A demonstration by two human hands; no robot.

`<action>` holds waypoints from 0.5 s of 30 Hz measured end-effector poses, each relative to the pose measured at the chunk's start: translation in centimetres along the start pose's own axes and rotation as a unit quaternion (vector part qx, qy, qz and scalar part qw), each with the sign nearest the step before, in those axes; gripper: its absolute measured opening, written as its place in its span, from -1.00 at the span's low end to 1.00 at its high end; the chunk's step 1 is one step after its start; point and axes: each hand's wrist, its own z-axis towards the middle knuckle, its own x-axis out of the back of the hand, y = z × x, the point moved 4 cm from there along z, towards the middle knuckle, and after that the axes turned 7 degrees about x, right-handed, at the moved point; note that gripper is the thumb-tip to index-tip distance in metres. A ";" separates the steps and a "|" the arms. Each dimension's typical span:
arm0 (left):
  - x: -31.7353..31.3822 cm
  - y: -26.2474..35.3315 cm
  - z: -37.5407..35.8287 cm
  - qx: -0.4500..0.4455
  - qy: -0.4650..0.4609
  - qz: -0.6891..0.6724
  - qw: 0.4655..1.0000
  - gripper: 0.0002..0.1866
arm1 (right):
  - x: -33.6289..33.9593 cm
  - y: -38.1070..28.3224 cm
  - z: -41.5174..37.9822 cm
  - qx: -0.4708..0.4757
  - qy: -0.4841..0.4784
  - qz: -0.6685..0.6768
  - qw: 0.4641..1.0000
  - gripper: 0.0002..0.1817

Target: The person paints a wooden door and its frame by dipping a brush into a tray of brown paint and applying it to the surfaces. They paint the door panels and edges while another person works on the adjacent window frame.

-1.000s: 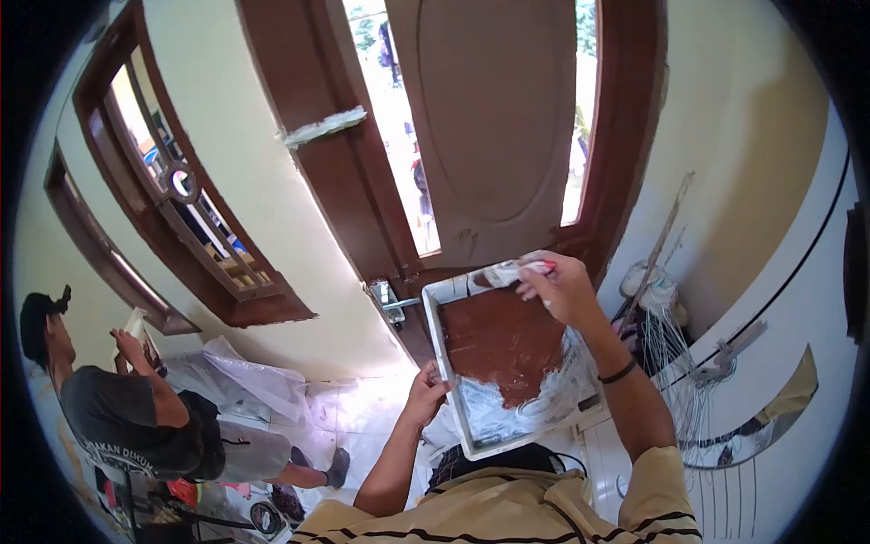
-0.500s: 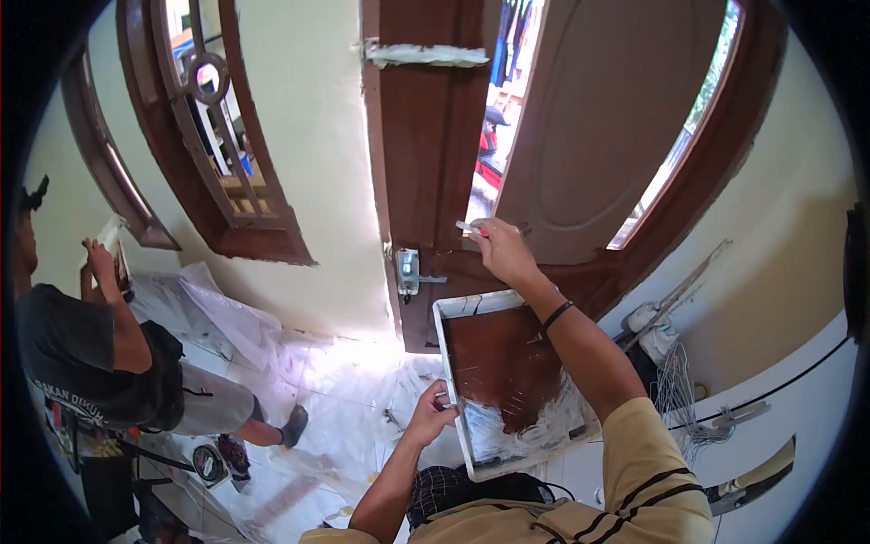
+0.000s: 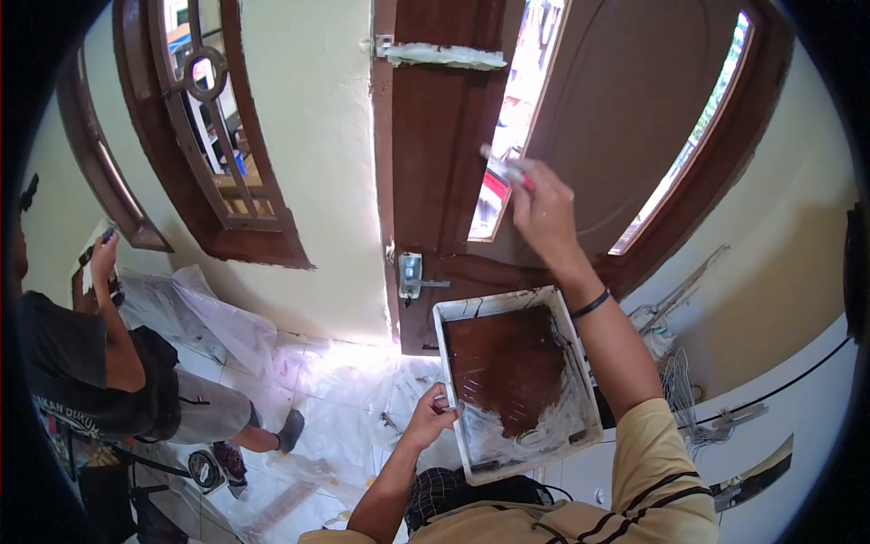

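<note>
My left hand grips the left rim of a white paint tray, which I hold in front of my waist. Brown paint covers most of the tray's bottom, with whitish smears toward the near end. Farther up, my right hand is closed round the handle of a paintbrush. Its bristle end points up and left, overlapping the edge of the door's narrow glass pane. The brown door has a taped-over lever handle left of the tray and a pale strip across its upper part.
At left, another person holds a tray and a brush by the wall. Plastic sheeting covers the floor. A roll of tape lies near that person's feet. Loose wires hang at right.
My right hand has moved up and slightly right with the paintbrush, away from the lower end of the glass pane. The left hand still holds the tray.
</note>
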 end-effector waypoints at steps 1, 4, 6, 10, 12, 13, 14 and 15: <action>0.0 -0.1 0.1 0.005 0.003 -0.001 1.000 -0.70 | -0.8 0.3 -1.6 -0.018 -0.033 0.004 0.999 -0.84; 0.2 -0.4 0.4 0.008 0.003 -0.002 1.000 -0.70 | -4.2 2.4 -6.0 -0.069 -0.124 0.024 0.990 -0.86; 0.4 -0.5 0.5 0.003 -0.008 -0.001 1.000 -0.70 | -5.4 3.5 -7.0 -0.104 -0.145 0.043 0.983 -0.86; 0.2 0.0 0.4 0.005 0.006 0.006 1.000 -0.70 | -3.4 3.9 -4.1 -0.088 -0.056 0.042 0.994 -0.82; 0.1 0.5 0.2 0.001 0.011 0.012 1.000 -0.71 | 0.2 1.7 -1.3 -0.070 -0.001 0.045 0.997 -0.81; 0.0 0.8 0.4 -0.001 0.008 0.012 1.000 -0.71 | 1.6 1.1 -0.6 -0.060 0.014 0.038 0.997 -0.81; 0.0 1.0 0.5 -0.002 0.007 0.013 1.000 -0.71 | 3.0 0.7 -0.4 -0.052 0.028 0.032 0.998 -0.81; 0.1 1.0 0.4 0.001 0.006 0.012 1.000 -0.71 | 4.3 0.3 -0.5 -0.046 0.041 0.027 0.998 -0.81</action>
